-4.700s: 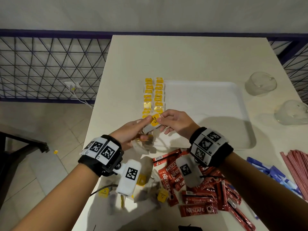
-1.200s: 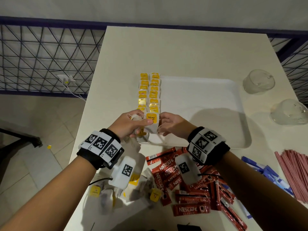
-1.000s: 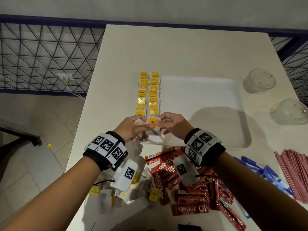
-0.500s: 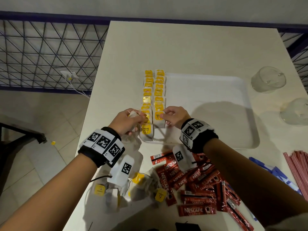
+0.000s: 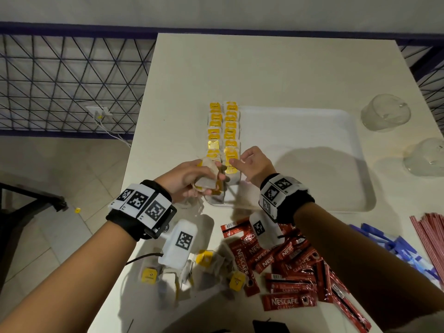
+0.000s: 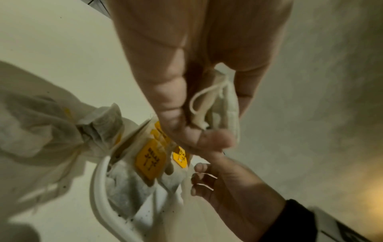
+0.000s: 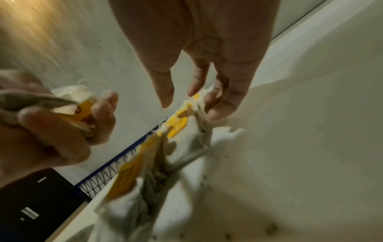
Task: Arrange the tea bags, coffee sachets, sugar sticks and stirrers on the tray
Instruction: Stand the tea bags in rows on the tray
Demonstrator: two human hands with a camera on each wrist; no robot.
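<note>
The left hand (image 5: 189,175) has its fingers clamped on a tea bag (image 5: 206,180) at the tray's (image 5: 312,207) 9 o'clock edge; the right hand (image 5: 252,163), fingers apart, touches the rows of tea bags (image 5: 224,131).

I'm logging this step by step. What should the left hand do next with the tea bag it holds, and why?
Probably lay it at the near end of the left row. The left hand grips a tea bag right beside the two rows of tea bags on the tray, the left row looks to end shorter, and the right hand is open above the right row's near end.
</note>
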